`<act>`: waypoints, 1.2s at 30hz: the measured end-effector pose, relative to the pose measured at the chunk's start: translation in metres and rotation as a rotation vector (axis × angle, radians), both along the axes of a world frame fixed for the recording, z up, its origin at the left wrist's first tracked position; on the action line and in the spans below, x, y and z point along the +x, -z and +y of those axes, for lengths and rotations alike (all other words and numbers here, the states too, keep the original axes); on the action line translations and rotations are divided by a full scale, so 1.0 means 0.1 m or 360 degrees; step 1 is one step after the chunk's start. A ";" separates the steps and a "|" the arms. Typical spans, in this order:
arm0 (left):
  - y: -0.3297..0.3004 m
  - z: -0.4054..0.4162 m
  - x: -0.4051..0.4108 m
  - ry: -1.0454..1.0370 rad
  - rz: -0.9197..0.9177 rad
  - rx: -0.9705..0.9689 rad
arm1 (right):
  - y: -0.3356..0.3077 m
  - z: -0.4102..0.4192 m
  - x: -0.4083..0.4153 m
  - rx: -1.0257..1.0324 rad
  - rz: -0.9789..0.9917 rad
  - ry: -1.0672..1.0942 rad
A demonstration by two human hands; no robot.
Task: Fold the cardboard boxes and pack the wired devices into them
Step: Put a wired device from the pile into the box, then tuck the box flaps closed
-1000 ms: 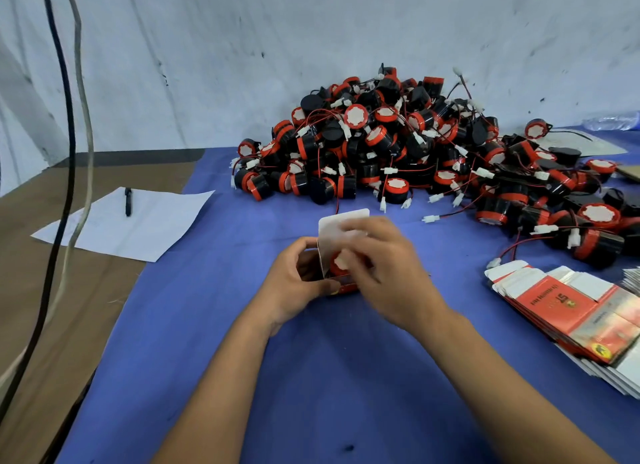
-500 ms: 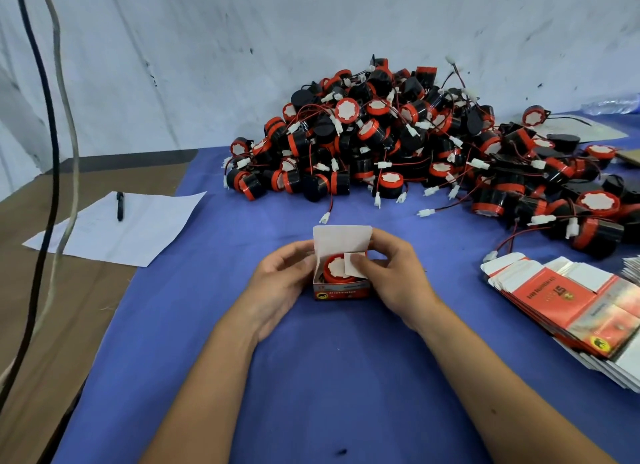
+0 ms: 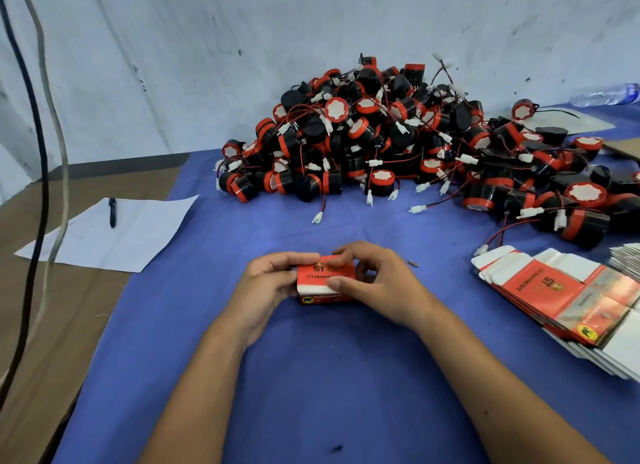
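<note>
A small red and white box (image 3: 325,279) sits on the blue cloth (image 3: 311,377) that covers the bench, right in front of the person and between both hands. The left hand (image 3: 268,283) grips the box's left end, its fingers curled over the top edge and the thumb at the near side. The right hand (image 3: 375,283) grips the right end, its fingers bent over the top of the lid and the thumb pressing against the white strip along the front face. The lid lies down over the top, though whether its tab is tucked fully in is hard to tell from this angle. Behind the box, well apart from it, a big pile of black and red wired devices (image 3: 398,141) spreads across the cloth toward the wall, with loose red and black leads and white plugs trailing out at its edge. At the right lies a fanned stack of flat unfolded boxes (image 3: 568,297), near the pile's nearest devices. Off to the left, on the bare brown part of the bench (image 3: 69,290), rests a white sheet of paper (image 3: 114,231) with a dark pen (image 3: 112,211) on it. Two cables (image 3: 41,152) hang down along the left edge of the view.
</note>
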State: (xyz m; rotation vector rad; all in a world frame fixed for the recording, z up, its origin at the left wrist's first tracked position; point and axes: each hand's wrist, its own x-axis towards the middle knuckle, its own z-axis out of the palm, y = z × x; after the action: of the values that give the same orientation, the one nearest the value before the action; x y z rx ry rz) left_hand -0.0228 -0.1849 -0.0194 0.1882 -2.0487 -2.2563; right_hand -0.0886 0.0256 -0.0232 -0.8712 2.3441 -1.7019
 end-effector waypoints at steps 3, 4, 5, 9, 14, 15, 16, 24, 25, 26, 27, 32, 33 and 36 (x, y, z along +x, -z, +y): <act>-0.04 -0.09 0.10 0.0204 0.0029 -0.0057 | 0.02 0.01 -0.02 0.0040 0.0017 -0.0102; -0.04 -0.09 0.11 0.0213 0.0062 -0.0239 | 0.01 0.02 -0.03 0.0060 0.0040 -0.0136; -0.03 -0.07 0.11 0.0204 0.0098 -0.0398 | 0.00 0.03 -0.04 0.0083 0.0070 -0.0153; -0.01 -0.02 0.10 0.0166 0.0224 -0.0527 | -0.02 0.04 -0.03 0.0161 0.0283 -0.0173; 0.00 0.02 0.10 0.0090 0.0316 -0.0607 | 0.00 0.01 0.00 0.0101 0.0416 -0.0114; -0.01 0.03 0.10 0.0096 0.0314 -0.0602 | 0.01 0.01 0.00 0.0113 0.0461 -0.0107; -0.01 0.03 0.10 0.0094 0.0309 -0.0611 | 0.03 0.01 0.01 0.0146 0.0518 -0.0098; -0.03 0.01 0.10 0.0096 0.0246 -0.0720 | 0.02 0.02 0.06 0.0239 0.0701 0.0014; -0.03 0.01 0.09 0.0092 0.0251 -0.0712 | 0.01 0.02 0.07 0.0222 0.0674 0.0022; -0.03 0.02 0.08 0.0090 0.0253 -0.0696 | 0.00 0.02 0.09 0.0230 0.0667 0.0026; -0.02 0.02 0.08 0.0091 0.0253 -0.0680 | 0.00 0.01 0.10 0.0247 0.0684 0.0035; 0.02 0.00 0.05 0.0125 0.0253 -0.0637 | -0.05 -0.07 0.09 0.0232 0.0902 0.0243; 0.03 0.00 0.04 0.0126 0.0256 -0.0640 | -0.05 -0.08 0.08 0.0187 0.0924 0.0277; 0.05 -0.02 0.01 0.0097 0.0246 -0.0644 | -0.02 -0.07 0.08 0.0075 0.0866 0.0224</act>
State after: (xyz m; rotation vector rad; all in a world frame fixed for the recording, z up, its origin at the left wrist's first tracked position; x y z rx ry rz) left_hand -0.0222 -0.1871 -0.0246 -0.0768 -2.3892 -1.7665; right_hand -0.0811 0.0186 -0.0208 -1.3283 2.8287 -1.6017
